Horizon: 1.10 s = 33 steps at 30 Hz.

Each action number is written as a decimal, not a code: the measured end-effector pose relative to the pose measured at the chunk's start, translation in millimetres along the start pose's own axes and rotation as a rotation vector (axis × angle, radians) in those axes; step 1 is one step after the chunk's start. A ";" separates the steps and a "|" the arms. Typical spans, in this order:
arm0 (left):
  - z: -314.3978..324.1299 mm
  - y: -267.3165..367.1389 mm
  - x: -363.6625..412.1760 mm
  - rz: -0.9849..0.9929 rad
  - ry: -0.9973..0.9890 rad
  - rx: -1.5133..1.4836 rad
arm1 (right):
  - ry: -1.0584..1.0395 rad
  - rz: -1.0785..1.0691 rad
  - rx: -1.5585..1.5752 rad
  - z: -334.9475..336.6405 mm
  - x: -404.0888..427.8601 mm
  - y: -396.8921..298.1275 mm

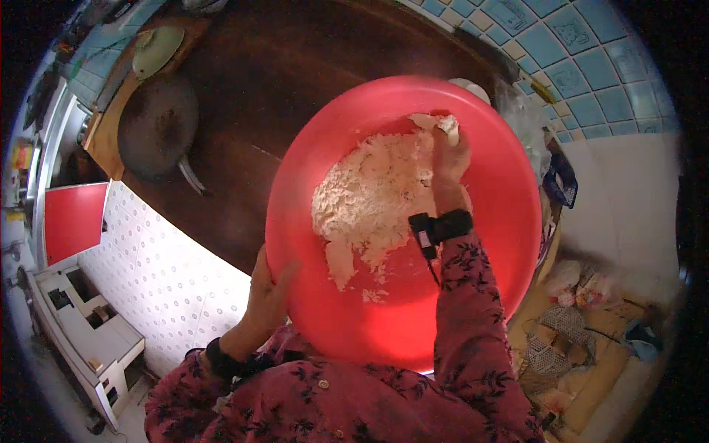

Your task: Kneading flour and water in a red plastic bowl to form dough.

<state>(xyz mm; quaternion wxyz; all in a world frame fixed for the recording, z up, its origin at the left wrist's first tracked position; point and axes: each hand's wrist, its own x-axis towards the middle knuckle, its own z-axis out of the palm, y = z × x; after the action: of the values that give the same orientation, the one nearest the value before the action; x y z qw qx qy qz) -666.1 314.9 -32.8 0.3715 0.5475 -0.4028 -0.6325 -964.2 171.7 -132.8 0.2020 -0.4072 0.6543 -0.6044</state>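
Note:
In front of me a large red plastic basin (pixel 487 221) is tilted, its near side close to my body. Pale flour (pixel 360 194) is spread over the basin's bottom, smooth in parts and lumpy at the left. My left hand (pixel 268 296) grips the basin's left rim, thumb over the edge. Inside the basin, towards its far right side, my right hand (pixel 451 158) is closed around a whitish piece (pixel 450 124), perhaps dough or a scoop; which one I cannot tell. Dark straps circle both wrists.
A dark wooden table (pixel 243 83) lies under and beyond the basin. A wok (pixel 158 127) rests on its left part beside a pale green lid (pixel 159 51). Clear plastic bags (pixel 520 122) are at the right edge. A mesh basket (pixel 554 343) and bags sit lower right.

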 end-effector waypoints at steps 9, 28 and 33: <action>-46.9 38.1 96.0 0.275 -0.116 0.250 | -1.171 -0.426 -0.152 64.2 -154.2 -83.2; -35.6 31.9 79.7 0.103 -0.015 0.273 | -0.771 -0.694 -0.728 55.5 -130.0 -0.6; -43.2 26.2 83.1 0.071 -0.075 0.137 | -1.023 0.363 0.194 -14.0 -159.8 -37.5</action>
<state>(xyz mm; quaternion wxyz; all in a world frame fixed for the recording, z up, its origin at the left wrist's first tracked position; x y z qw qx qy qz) -632.9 224.3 -44.8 0.3402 0.5330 -0.4778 -0.6099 -870.3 306.9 -130.7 0.6318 -0.5092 0.4737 -0.3424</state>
